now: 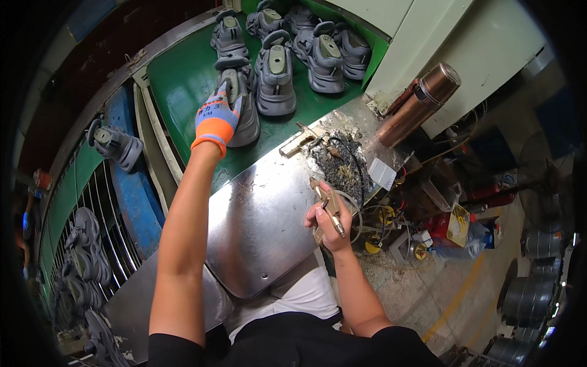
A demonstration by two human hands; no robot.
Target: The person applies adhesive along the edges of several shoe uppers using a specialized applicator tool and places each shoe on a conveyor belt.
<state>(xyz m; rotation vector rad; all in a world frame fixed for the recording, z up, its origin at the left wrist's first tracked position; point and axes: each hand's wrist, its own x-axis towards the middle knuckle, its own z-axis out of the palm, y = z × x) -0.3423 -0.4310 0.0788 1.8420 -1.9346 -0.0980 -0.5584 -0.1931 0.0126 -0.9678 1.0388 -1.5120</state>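
Note:
My left hand, in a grey-blue and orange glove, is closed on the side of a grey shoe. That shoe stands on the green board at the near end of the group, its toe hidden from me. One gloved finger reaches over the shoe's opening. Lower right, my bare right hand is wrapped round a brass-coloured metal hand tool with a narrow tip and a thin hose beside it. The tip points at a dark, fibrous heap of residue on the metal bench.
Several more grey shoes stand on the green board. A copper-coloured flask stands at the bench's far right. One shoe sits on a conveyor at left, above a wire rack with soles. Cables and containers crowd the right.

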